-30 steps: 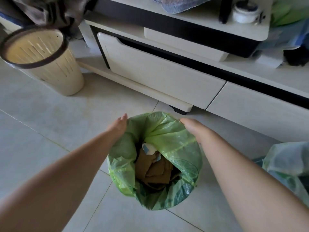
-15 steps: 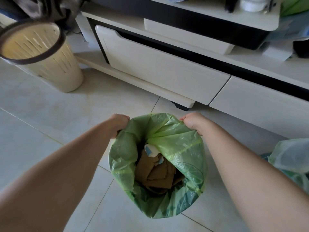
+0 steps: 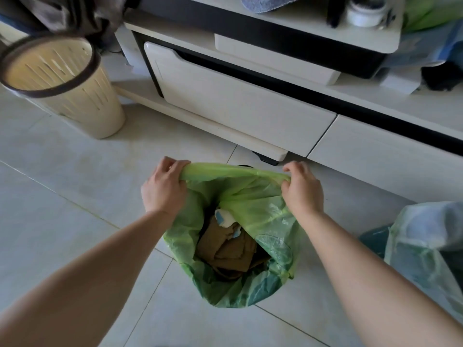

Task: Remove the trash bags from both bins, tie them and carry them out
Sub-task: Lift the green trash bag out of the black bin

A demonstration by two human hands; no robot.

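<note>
bag: The green trash bag (image 3: pixel 253 196) is seen on the floor (image 3: pixel 75 184), centre of view. Its bin is almost wholly hidden under it.
left hand: The left hand (image 3: pixel 164 189) is clamped on the left end of the far rim, fingers curled over the plastic.
right hand: The right hand (image 3: pixel 302 190) is clamped likewise on the right end.
change: A second ago both hands were laid open against the rim. Half a second ago they were closed on it. Now the far rim is pulled up and stretched into a band between them.
meaning: The liner is judged to be freed at the back only; the near edge is still folded down. Lift-out and tying are not yet done.
contents: Brown paper (image 3: pixel 225 249) and a white scrap (image 3: pixel 224 217) are seen inside, well below the rim.
around: A cream bin (image 3: pixel 82 113) without a liner stands far left. A pale second bag (image 3: pixel 426 249) lies at the right edge. A white cabinet (image 3: pixel 238 108) runs behind.
in the way: Nothing is seen over the bag. The cabinet is close behind it.
</note>
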